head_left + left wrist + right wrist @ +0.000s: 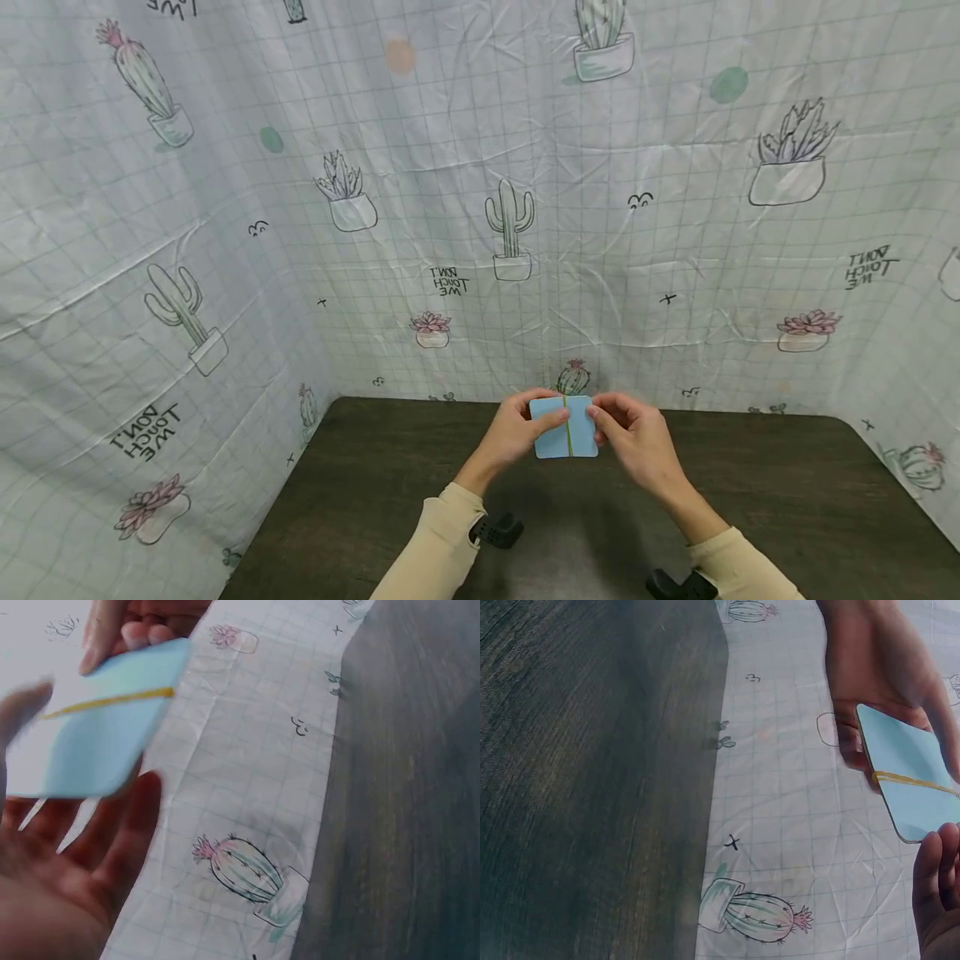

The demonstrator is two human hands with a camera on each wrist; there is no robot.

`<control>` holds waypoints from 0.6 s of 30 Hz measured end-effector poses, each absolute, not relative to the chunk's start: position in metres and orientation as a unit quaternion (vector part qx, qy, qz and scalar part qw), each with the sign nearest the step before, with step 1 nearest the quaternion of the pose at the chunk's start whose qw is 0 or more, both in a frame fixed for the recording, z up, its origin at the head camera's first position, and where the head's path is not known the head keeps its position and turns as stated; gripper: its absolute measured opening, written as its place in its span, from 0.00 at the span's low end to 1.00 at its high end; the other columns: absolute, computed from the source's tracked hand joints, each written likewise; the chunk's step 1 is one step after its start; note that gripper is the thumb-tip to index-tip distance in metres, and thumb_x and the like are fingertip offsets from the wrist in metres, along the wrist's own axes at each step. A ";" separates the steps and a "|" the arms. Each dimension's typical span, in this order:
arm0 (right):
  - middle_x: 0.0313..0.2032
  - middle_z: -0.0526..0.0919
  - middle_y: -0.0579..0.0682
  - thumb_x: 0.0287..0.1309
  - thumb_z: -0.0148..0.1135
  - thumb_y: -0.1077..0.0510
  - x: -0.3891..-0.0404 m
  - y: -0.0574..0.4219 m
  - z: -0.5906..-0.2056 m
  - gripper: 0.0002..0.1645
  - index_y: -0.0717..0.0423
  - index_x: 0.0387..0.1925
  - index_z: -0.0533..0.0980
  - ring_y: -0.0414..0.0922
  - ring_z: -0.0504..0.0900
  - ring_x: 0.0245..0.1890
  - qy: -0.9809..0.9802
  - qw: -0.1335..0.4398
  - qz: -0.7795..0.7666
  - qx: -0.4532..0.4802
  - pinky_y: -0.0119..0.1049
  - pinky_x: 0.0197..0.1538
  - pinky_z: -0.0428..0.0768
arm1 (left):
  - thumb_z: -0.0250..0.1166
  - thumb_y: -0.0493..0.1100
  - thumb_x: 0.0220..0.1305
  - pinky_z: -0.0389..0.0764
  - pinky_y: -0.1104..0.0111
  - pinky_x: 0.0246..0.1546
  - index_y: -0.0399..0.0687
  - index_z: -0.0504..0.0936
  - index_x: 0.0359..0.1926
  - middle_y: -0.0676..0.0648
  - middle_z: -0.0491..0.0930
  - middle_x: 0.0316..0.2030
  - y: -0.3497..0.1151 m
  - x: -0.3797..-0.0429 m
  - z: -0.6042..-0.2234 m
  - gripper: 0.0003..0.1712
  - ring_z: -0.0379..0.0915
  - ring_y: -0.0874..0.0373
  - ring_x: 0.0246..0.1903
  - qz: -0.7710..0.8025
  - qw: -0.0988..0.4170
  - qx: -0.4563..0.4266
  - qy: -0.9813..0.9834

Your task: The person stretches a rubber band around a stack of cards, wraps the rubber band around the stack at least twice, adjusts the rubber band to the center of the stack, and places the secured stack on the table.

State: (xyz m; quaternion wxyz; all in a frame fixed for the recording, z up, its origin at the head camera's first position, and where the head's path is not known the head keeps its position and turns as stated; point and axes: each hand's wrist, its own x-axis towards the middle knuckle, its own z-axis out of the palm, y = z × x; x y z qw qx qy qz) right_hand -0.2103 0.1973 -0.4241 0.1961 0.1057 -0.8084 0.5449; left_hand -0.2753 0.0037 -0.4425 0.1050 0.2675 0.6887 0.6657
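Note:
Above the table, both hands hold a light blue, round-cornered square card or thin stack of cards (582,437). A yellow rubber band (569,440) runs around its middle. My left hand (516,431) grips the left side, thumb across the front face near the band and fingers behind. My right hand (639,435) pinches the upper right edge between thumb and fingers. In the left wrist view, the blurred blue card (105,750) shows the band across it. The right wrist view shows a thin edge on the blue card (911,810); how many layers it has, I cannot tell.
A dark wooden table (375,467) lies below the hands. Behind and at both sides hangs a white gridded cloth (450,167) with cactus prints, meeting the table's back edge. Black wrist devices (498,530) sit at the cream sleeves (431,546).

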 end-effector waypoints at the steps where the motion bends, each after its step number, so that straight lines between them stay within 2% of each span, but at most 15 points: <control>1: 0.23 0.81 0.52 0.68 0.63 0.62 -0.210 0.198 -0.425 0.07 0.64 0.41 0.81 0.46 0.80 0.22 -0.810 0.195 0.543 0.108 0.35 0.26 0.80 | 0.67 0.43 0.69 0.81 0.68 0.30 0.41 0.86 0.49 0.49 0.84 0.40 0.005 -0.276 -0.442 0.13 0.79 0.61 0.32 0.674 0.081 0.265 0.685; 4: 0.24 0.82 0.51 0.68 0.63 0.62 -0.209 0.197 -0.426 0.06 0.63 0.41 0.82 0.48 0.80 0.22 -0.811 0.194 0.540 0.110 0.35 0.26 0.80 | 0.67 0.42 0.69 0.80 0.69 0.29 0.39 0.88 0.46 0.46 0.85 0.42 0.007 -0.276 -0.439 0.11 0.78 0.61 0.34 0.679 0.033 0.262 0.685; 8: 0.24 0.82 0.52 0.68 0.63 0.62 -0.209 0.197 -0.427 0.06 0.63 0.40 0.82 0.52 0.80 0.22 -0.811 0.196 0.540 0.110 0.35 0.26 0.80 | 0.68 0.40 0.68 0.80 0.70 0.28 0.37 0.88 0.44 0.43 0.85 0.40 0.008 -0.275 -0.439 0.10 0.78 0.62 0.32 0.680 0.021 0.261 0.684; 12: 0.24 0.82 0.54 0.69 0.63 0.61 -0.208 0.199 -0.426 0.08 0.64 0.41 0.82 0.49 0.81 0.22 -0.809 0.203 0.543 0.097 0.35 0.26 0.79 | 0.70 0.40 0.65 0.82 0.67 0.30 0.40 0.87 0.48 0.48 0.86 0.36 0.007 -0.274 -0.444 0.12 0.80 0.61 0.30 0.678 0.075 0.270 0.679; 13: 0.24 0.82 0.55 0.69 0.63 0.60 -0.207 0.200 -0.425 0.09 0.64 0.42 0.82 0.48 0.81 0.23 -0.808 0.205 0.544 0.091 0.34 0.25 0.79 | 0.71 0.39 0.64 0.83 0.66 0.30 0.40 0.86 0.48 0.49 0.86 0.35 0.007 -0.273 -0.446 0.12 0.82 0.57 0.30 0.675 0.098 0.271 0.679; 15: 0.24 0.82 0.55 0.69 0.63 0.59 -0.207 0.202 -0.423 0.10 0.64 0.43 0.81 0.48 0.81 0.23 -0.807 0.211 0.546 0.083 0.34 0.24 0.78 | 0.72 0.37 0.62 0.85 0.61 0.33 0.39 0.85 0.48 0.49 0.86 0.33 0.007 -0.271 -0.450 0.13 0.83 0.56 0.30 0.668 0.145 0.274 0.677; 18: 0.25 0.82 0.55 0.69 0.63 0.59 -0.208 0.203 -0.421 0.10 0.64 0.43 0.81 0.48 0.81 0.23 -0.804 0.216 0.549 0.080 0.34 0.24 0.78 | 0.73 0.33 0.60 0.86 0.55 0.34 0.36 0.84 0.47 0.48 0.86 0.33 0.008 -0.270 -0.454 0.14 0.85 0.50 0.31 0.657 0.191 0.275 0.676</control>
